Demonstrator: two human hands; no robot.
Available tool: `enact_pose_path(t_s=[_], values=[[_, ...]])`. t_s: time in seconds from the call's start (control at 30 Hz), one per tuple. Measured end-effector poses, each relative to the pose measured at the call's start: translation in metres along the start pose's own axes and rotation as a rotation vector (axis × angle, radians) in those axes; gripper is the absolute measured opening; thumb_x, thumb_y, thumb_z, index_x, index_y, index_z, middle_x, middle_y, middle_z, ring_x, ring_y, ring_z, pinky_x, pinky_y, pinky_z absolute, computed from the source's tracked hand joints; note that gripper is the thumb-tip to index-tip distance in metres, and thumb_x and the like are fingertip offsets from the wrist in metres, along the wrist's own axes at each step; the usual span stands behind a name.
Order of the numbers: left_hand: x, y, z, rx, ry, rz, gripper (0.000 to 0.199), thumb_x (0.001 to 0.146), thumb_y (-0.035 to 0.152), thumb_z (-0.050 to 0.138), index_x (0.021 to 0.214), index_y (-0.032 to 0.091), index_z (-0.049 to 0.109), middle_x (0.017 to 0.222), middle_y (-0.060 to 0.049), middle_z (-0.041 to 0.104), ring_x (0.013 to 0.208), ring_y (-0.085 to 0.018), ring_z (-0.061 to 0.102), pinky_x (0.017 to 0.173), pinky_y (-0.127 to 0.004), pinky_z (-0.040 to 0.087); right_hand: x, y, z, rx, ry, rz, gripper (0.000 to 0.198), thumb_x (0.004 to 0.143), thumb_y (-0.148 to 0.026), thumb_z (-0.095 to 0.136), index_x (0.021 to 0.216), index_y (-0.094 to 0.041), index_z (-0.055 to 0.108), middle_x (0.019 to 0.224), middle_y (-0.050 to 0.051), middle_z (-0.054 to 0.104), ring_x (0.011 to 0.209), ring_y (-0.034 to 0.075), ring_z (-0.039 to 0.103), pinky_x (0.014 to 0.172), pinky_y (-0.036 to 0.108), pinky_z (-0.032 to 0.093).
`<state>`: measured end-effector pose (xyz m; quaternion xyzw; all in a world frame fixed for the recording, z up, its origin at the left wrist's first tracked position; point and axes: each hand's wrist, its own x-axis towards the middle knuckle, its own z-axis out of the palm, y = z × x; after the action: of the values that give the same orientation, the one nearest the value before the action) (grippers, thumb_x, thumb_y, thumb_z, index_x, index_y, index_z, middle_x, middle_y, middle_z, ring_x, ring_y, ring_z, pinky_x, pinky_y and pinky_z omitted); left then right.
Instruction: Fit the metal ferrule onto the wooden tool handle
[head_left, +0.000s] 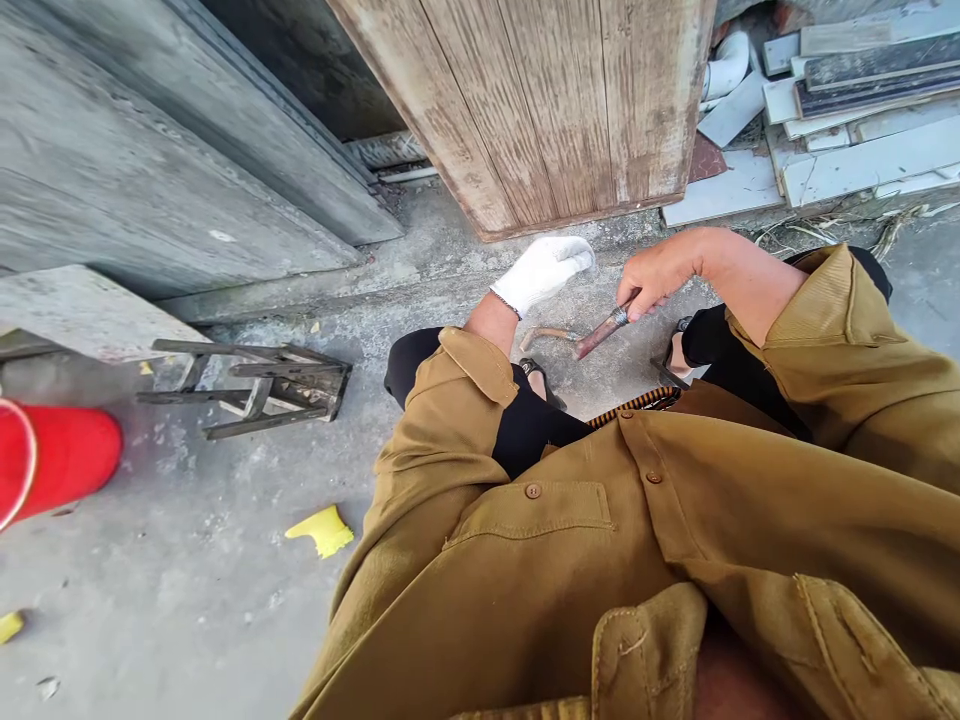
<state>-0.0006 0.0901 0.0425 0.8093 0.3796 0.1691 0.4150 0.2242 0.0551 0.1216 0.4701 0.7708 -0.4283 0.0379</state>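
Observation:
In the head view, my left hand (547, 272) wears a white knitted glove. Its fingers are curled together just in front of the leaning plank panel, and whatever they may hold is hidden. My bare right hand (652, 272) is closed around a reddish-brown wooden handle (602, 333) with wire or metal wound near the grip. The handle slants down toward my feet, and its other end is covered by the hand. A curved, lighter wooden stick (553, 332) lies low between my feet, beside the handle's tip; I cannot tell whether the two touch.
A weathered plank panel (555, 110) leans ahead. Stacked boards and tiles (862, 120) lie at right. On the left are a small wooden stool (262, 385), a red bucket (67, 455) and a yellow scrap (324, 530) on the concrete floor.

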Motion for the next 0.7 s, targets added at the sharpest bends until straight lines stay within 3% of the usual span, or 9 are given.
enact_pose_path(t_s=[0.07, 0.1, 0.23, 0.3, 0.37, 0.43, 0.53, 0.7], values=[[0.005, -0.004, 0.005, 0.015, 0.033, -0.034, 0.018, 0.095, 0.025, 0.06, 0.084, 0.015, 0.07, 0.077, -0.002, 0.065, 0.079, -0.017, 0.062, 0.083, -0.032, 0.053, -0.005, 0.001, -0.008, 0.048, -0.154, -0.031, 0.027, 0.099, -0.038, 0.077, 0.084, -0.016, 0.074, 0.062, -0.005, 0.059, 0.061, 0.009, 0.055, 0.065, 0.024, 0.04], [0.007, -0.004, 0.008, 0.01, 0.038, -0.062, 0.019, 0.096, 0.024, 0.059, 0.083, 0.015, 0.069, 0.074, -0.002, 0.063, 0.076, -0.017, 0.061, 0.081, -0.032, 0.052, -0.008, 0.004, -0.013, 0.1, -0.146, -0.05, 0.024, 0.098, -0.035, 0.077, 0.084, -0.017, 0.073, 0.064, -0.004, 0.06, 0.062, 0.009, 0.055, 0.066, 0.024, 0.041], [0.006, 0.008, 0.015, -0.079, -0.072, -0.119, 0.023, 0.103, 0.025, 0.055, 0.09, 0.015, 0.071, 0.068, 0.0, 0.059, 0.063, -0.014, 0.056, 0.072, -0.029, 0.05, -0.016, 0.025, -0.032, 0.322, 0.329, -0.006, 0.025, 0.108, -0.036, 0.065, 0.094, -0.016, 0.07, 0.073, 0.002, 0.066, 0.068, 0.012, 0.053, 0.07, 0.028, 0.044], [0.003, 0.017, 0.016, -0.092, -0.125, -0.092, 0.024, 0.104, 0.027, 0.055, 0.094, 0.014, 0.072, 0.068, 0.0, 0.059, 0.06, -0.013, 0.053, 0.069, -0.028, 0.048, -0.015, 0.036, -0.037, 0.271, 0.437, 0.111, 0.03, 0.111, -0.04, 0.062, 0.099, -0.015, 0.071, 0.073, 0.004, 0.066, 0.071, 0.014, 0.053, 0.073, 0.029, 0.044], [0.0, 0.024, 0.017, -0.072, -0.169, -0.063, 0.025, 0.103, 0.028, 0.055, 0.095, 0.013, 0.073, 0.068, 0.001, 0.058, 0.06, -0.012, 0.051, 0.069, -0.027, 0.047, -0.01, 0.04, -0.037, 0.109, 0.452, 0.225, 0.031, 0.11, -0.04, 0.062, 0.103, -0.013, 0.074, 0.079, 0.008, 0.07, 0.076, 0.016, 0.057, 0.076, 0.03, 0.044], [-0.003, 0.028, 0.017, -0.048, -0.233, -0.032, 0.025, 0.101, 0.029, 0.056, 0.093, 0.013, 0.074, 0.069, 0.001, 0.059, 0.062, -0.013, 0.051, 0.071, -0.027, 0.047, -0.003, 0.038, -0.032, -0.11, 0.392, 0.302, 0.033, 0.109, -0.037, 0.063, 0.113, -0.008, 0.078, 0.097, 0.015, 0.076, 0.089, 0.021, 0.064, 0.081, 0.033, 0.044], [-0.005, 0.027, 0.018, -0.02, -0.297, 0.025, 0.022, 0.096, 0.03, 0.059, 0.088, 0.014, 0.072, 0.074, 0.001, 0.063, 0.069, -0.013, 0.053, 0.075, -0.028, 0.047, 0.011, 0.032, -0.02, -0.369, 0.179, 0.356, 0.039, 0.109, -0.036, 0.063, 0.125, -0.004, 0.079, 0.122, 0.025, 0.076, 0.11, 0.031, 0.067, 0.088, 0.038, 0.045], [-0.005, 0.018, 0.01, 0.027, -0.244, 0.063, 0.022, 0.094, 0.031, 0.059, 0.085, 0.015, 0.071, 0.075, 0.001, 0.064, 0.075, -0.016, 0.057, 0.079, -0.031, 0.049, 0.023, 0.03, -0.004, -0.459, -0.088, 0.351, 0.033, 0.105, -0.036, 0.07, 0.119, -0.01, 0.085, 0.115, 0.021, 0.079, 0.11, 0.035, 0.071, 0.092, 0.043, 0.048]])
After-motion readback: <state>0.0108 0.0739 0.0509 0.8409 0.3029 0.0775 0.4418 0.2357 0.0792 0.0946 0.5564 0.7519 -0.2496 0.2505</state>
